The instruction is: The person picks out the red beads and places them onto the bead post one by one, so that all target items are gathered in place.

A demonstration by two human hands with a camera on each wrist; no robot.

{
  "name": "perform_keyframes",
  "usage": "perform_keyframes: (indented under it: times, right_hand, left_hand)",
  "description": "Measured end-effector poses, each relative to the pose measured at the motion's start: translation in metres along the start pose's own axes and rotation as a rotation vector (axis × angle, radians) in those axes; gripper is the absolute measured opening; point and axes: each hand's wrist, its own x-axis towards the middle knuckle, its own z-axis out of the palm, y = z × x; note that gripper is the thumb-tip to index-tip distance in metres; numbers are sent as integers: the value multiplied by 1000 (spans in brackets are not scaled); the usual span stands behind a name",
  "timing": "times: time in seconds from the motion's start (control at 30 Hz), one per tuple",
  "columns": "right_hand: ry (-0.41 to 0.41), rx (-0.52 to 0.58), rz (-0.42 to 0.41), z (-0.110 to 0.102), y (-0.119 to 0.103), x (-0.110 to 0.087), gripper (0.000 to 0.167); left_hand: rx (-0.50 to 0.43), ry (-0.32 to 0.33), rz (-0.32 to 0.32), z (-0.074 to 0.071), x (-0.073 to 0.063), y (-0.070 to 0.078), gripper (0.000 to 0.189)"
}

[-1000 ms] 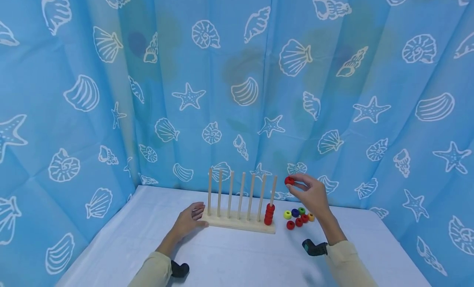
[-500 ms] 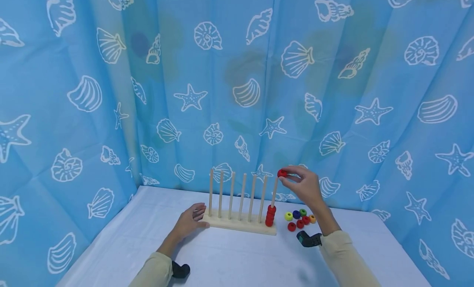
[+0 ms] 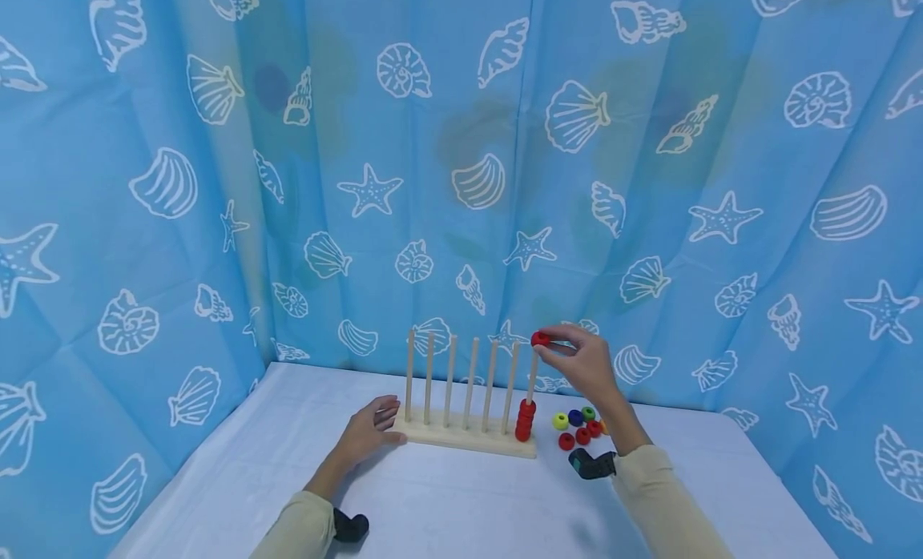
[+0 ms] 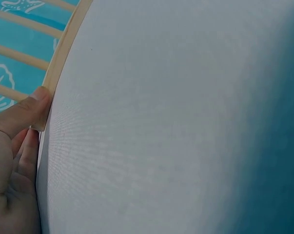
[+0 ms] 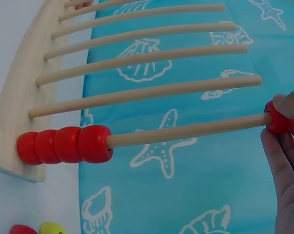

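A wooden bead stand [image 3: 461,439] with a row of upright pegs stands on the white table. At its left end my left hand [image 3: 364,435] grips the base, thumb [image 4: 37,95] over the edge and the other fingers around the end. My right hand [image 3: 584,363] pinches a red bead [image 5: 278,118] between thumb and fingers at the top of the rightmost peg [image 5: 190,131]. The peg's tip meets the bead's hole in the right wrist view. Several red beads [image 3: 525,420] are stacked at the bottom of that same peg; the other pegs are bare.
To the right of the stand lie loose beads: a yellow bead [image 3: 560,420], a blue bead [image 3: 575,417], a green bead [image 3: 588,413], several red ones and an orange one partly hidden by the right wrist. A blue shell-print curtain [image 3: 433,182] hangs behind the table.
My right hand has carried the red bead leftward, from beside the rightmost peg onto its tip. The left hand has stayed at the stand's left end.
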Motion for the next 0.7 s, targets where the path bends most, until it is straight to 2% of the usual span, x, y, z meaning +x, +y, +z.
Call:
perform_keyframes:
  times: [0.27, 0.4, 0.53, 0.7]
  right_hand:
    - [-11, 11, 64, 6, 10, -7, 37]
    - [-3, 19, 67, 8, 14, -12, 38]
    - [1, 22, 63, 8, 14, -12, 38]
    - [-25, 3, 98, 7, 12, -9, 37]
  left_hand:
    - [7, 0, -17, 0, 0, 0, 81]
    - [18, 2, -19, 1, 1, -2, 81]
    - [14, 0, -26, 1, 2, -1, 81]
    - [10, 3, -34, 1, 2, -1, 81]
